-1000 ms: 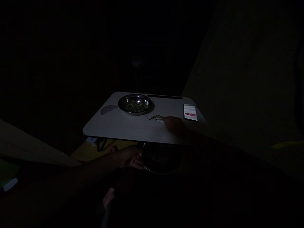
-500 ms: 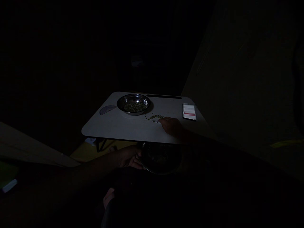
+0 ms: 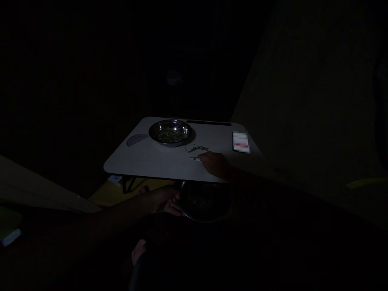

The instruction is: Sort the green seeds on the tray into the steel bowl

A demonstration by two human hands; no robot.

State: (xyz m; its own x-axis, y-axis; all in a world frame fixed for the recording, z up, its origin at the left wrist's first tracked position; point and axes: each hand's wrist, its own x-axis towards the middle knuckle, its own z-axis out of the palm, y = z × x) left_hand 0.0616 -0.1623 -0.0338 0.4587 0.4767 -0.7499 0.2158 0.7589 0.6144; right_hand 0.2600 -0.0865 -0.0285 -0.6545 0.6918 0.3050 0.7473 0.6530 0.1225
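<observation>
My right hand (image 3: 214,164) is closed around a thin white strip (image 3: 194,159), too dim to name, held low over the white table (image 3: 157,165). Just beyond the strip lies a small scatter of green seeds (image 3: 198,148). My left hand (image 3: 166,200) grips the left rim of a dark metal bowl (image 3: 203,218) below the table's near edge. Inside that bowl some bits show faintly, and the tabletop hides its far rim. A shiny steel bowl (image 3: 170,141) with many similar green seeds stands farther back on the table.
A clear half-round protractor (image 3: 137,140) lies at the table's left. On the right side is a phone (image 3: 241,142) with a lit, blurred screen. A dark slot (image 3: 209,123) runs along the back edge. Folding legs (image 3: 128,185) stand beneath. The surroundings are very dark.
My right hand has drawn slightly nearer to me and left, bringing the white strip away from the scattered seeds. My left hand and its bowl have barely moved.
</observation>
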